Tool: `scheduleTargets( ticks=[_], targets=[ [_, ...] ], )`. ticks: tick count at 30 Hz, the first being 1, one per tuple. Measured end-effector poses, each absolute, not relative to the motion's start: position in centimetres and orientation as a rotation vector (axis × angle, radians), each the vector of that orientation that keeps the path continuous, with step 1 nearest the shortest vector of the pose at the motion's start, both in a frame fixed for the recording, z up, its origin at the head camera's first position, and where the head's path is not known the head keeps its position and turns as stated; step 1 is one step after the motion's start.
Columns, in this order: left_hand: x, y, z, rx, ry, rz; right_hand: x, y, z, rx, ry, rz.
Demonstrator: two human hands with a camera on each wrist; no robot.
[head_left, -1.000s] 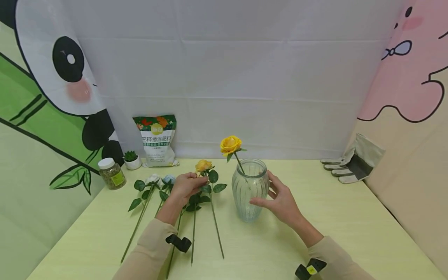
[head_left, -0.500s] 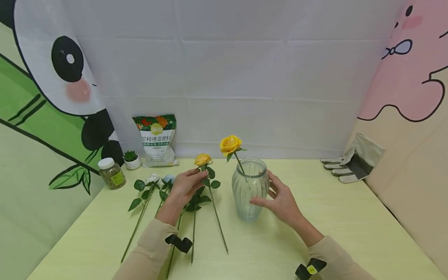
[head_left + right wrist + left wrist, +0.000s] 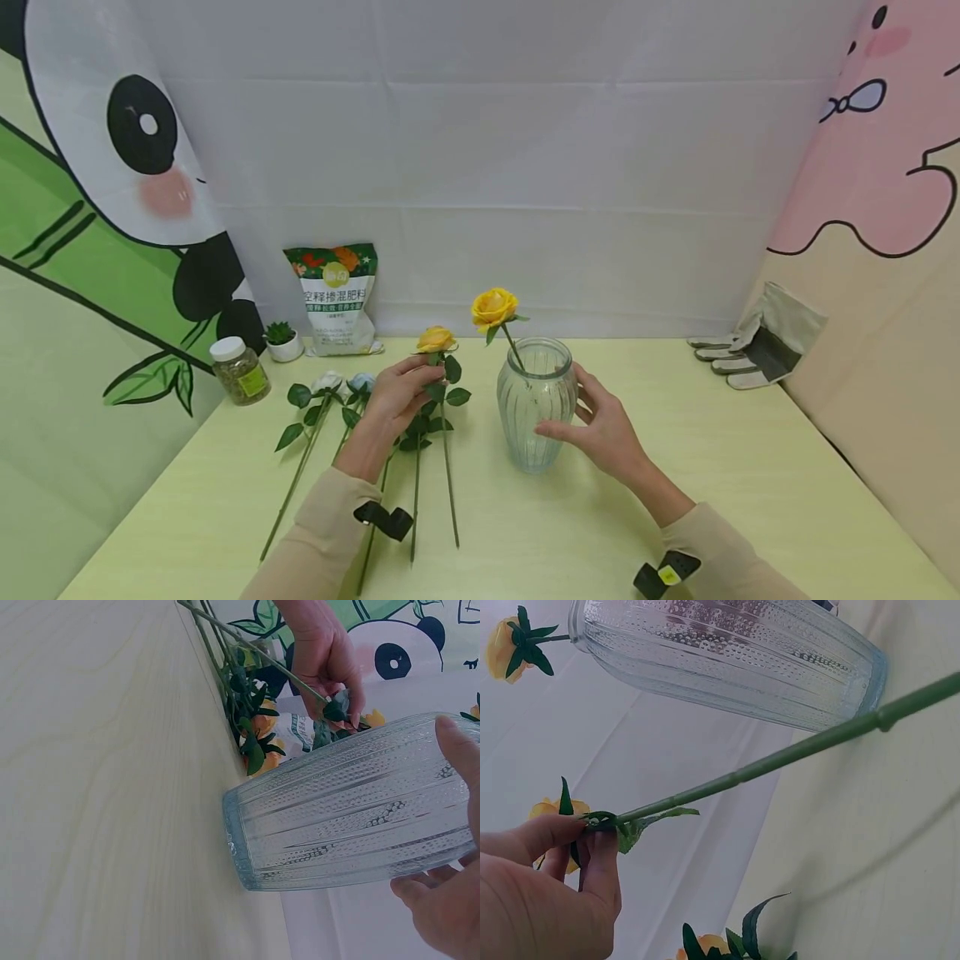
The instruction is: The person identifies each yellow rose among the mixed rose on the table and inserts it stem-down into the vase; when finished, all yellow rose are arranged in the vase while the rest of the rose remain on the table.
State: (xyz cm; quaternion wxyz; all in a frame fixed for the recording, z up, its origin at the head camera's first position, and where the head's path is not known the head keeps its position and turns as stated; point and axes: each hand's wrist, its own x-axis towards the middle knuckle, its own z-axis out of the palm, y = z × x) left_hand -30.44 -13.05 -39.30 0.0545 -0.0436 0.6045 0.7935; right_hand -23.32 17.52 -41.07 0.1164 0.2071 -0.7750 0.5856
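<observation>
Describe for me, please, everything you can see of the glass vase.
The glass vase looks clear with a faint blue tint, strongest at the base. Vertical ribs run down its tapering body, with a bumpy texture, and its mouth has a thick rounded rim. It stands upright on the table. One yellow rose leans out of the mouth towards the left side of the head view. The right hand grips the vase's side.

This looks like a small indoor booth built around one pale, wood-grained surface (image 3: 750, 458): a plain white, fold-creased sheet (image 3: 487, 150) hangs behind, with a black-and-white cartoon panda (image 3: 60, 42) to the left and a pink cartoon figure (image 3: 855, 183) to the right. A ribbed clear-glass vase (image 3: 521, 417), green-and-white fertiliser bag (image 3: 335, 312) and white-potted green succulent (image 3: 281, 336) give it a gardening theme.
</observation>
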Motion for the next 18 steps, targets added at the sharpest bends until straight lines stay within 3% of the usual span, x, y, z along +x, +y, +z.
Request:
scheduleTargets(
  ticks=[18],
  targets=[
    [-30.25, -13.15, -38.69, -0.049, 1.670, 2.497, -23.38, 17.46, -41.08, 0.595, -2.278, 1.699]
  ],
)
